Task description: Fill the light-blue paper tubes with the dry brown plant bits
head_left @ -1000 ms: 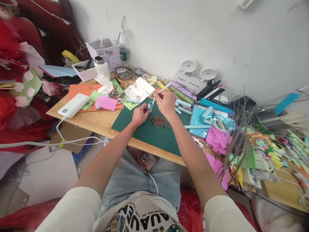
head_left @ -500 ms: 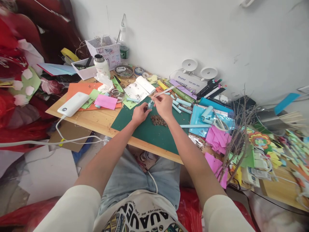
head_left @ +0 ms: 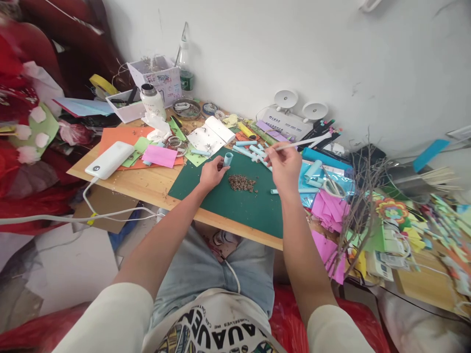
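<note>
The left hand [head_left: 211, 172] is keeping a closed grip on a short blue paper tube [head_left: 228, 158] standing upright on the bench's green mat [head_left: 235, 208], while the right hand [head_left: 285, 166] is pinching a thin white stick [head_left: 305, 142] apart from it, with the brown crumb pile [head_left: 242, 183] lying unspent just beside and several rolled tubes [head_left: 253, 149] already lying behind.

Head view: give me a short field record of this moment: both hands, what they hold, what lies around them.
left hand: grips blue paper tube, upright, near the far edge of the green cutting mat
right hand: pinches thin white stick, which points right
between hands: pile of brown bits on the mat
behind: loose blue tubes
left of mat: pink paper, white power bank on wooden table
</note>
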Available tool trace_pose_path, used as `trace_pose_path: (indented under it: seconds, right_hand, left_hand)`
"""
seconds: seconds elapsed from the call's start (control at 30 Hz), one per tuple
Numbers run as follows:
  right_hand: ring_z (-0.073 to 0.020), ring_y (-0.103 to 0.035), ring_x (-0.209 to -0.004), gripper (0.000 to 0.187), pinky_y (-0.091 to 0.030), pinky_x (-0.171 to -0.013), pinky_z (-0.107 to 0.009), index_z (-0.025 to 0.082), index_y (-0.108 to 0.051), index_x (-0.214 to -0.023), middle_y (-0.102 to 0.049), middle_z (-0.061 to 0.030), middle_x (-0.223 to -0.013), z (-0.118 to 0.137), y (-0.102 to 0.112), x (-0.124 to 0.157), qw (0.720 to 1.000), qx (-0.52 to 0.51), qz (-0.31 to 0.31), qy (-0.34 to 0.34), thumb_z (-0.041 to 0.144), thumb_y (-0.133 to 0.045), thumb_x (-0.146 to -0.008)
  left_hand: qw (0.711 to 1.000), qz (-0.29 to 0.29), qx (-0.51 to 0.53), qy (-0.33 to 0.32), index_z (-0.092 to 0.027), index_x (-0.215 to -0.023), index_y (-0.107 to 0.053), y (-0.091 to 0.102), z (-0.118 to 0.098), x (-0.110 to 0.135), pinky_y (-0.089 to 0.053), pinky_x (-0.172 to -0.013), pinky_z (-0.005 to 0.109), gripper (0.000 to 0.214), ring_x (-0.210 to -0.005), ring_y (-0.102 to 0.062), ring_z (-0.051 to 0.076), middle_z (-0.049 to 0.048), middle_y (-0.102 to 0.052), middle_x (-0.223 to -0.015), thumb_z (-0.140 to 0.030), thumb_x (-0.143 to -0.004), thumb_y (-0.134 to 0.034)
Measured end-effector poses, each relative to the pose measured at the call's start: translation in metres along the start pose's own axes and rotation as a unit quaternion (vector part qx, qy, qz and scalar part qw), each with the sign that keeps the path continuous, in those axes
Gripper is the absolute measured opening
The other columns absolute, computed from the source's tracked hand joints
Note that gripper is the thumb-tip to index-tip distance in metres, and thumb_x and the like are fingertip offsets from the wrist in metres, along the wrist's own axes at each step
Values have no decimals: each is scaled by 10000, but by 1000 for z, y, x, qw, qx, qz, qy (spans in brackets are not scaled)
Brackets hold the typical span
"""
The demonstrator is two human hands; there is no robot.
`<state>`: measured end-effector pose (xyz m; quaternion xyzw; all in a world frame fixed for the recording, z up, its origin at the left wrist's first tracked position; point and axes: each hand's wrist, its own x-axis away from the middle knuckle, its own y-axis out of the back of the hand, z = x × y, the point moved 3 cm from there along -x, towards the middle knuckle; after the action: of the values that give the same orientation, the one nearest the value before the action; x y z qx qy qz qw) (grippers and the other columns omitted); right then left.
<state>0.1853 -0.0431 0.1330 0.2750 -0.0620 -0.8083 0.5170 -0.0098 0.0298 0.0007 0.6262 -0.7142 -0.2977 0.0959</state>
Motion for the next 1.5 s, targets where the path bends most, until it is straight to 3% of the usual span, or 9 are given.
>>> trace_pose_path:
  seconds: [0.17,0.4,0.6,0.77,0.93,1.13,1.3,1.43,1.5]
  right_hand:
    - [-162,-575,-528,311,-450,-574,-292,170,-641,-1008,-633,5,-615,-46,36,61,970,148,105,-165,399,-611,-799]
    - [-256,-648,-746,400,-430,-703,-340,129,-640,-1200,-697,-71,-726,-94,22,114,907,359,144,-167,323,-561,-860]
    - [-270,-628,-833,383,-450,-748,-362,134,-638,-1183,-676,-144,-935,-88,14,100,913,391,90,-81,348,-532,-884]
    - [-239,-609,-833,391,-459,-757,-339,169,-639,-1211,-620,-141,-1052,-82,-8,88,918,364,153,-39,359,-546,-882]
    - [-207,-601,-808,264,-444,-794,-320,178,-721,-942,-635,-106,-920,-84,-25,78,928,329,175,-9,210,-462,-901]
    - [-197,-598,-708,174,-468,-730,-322,181,-670,-805,-664,-67,-801,-90,-16,72,968,236,80,-24,255,-516,-842]
    - [-176,-606,-688,178,-494,-715,-302,183,-662,-886,-664,-47,-807,-96,-17,72,975,188,113,-31,213,-507,-804]
    - [-162,-591,-677,375,-505,-745,-321,180,-646,-1147,-653,-76,-973,-93,-22,72,960,223,168,-8,218,-560,-785]
    - [-172,-596,-704,324,-498,-773,-334,186,-681,-1100,-652,-85,-972,-91,-24,72,951,246,189,-1,228,-564,-800]
  left_hand:
    - [1000,13,-18,8,-245,-961,-624,4,-5,1,-523,-769,297,191,-828,-688,205,22,-740,-894,-384,-831,-620]
    - [1000,7,-11,9,-249,-946,-618,4,-5,0,-525,-788,297,176,-829,-687,199,13,-740,-895,-375,-823,-628]
    - [1000,3,-10,10,-250,-944,-620,2,-4,0,-527,-782,290,175,-816,-687,195,16,-739,-889,-372,-820,-635]
    - [1000,0,-10,-2,-246,-941,-620,2,-3,0,-522,-754,283,179,-797,-685,191,16,-735,-880,-381,-824,-634]
    - [1000,-1,-6,-1,-245,-945,-621,2,-2,0,-522,-756,282,187,-797,-683,190,13,-732,-876,-384,-822,-635]
    - [1000,6,-8,1,-248,-940,-618,4,-6,1,-518,-747,292,177,-811,-683,200,17,-736,-882,-385,-828,-620]
    - [1000,4,-12,4,-248,-934,-611,4,-7,1,-517,-751,295,175,-806,-683,200,16,-738,-887,-384,-824,-623]
    - [1000,4,-15,4,-248,-929,-612,4,-7,1,-513,-732,288,170,-794,-681,197,14,-737,-874,-384,-826,-618]
    - [1000,4,-20,8,-247,-934,-614,4,-7,1,-512,-733,287,174,-790,-679,196,13,-738,-873,-385,-828,-614]
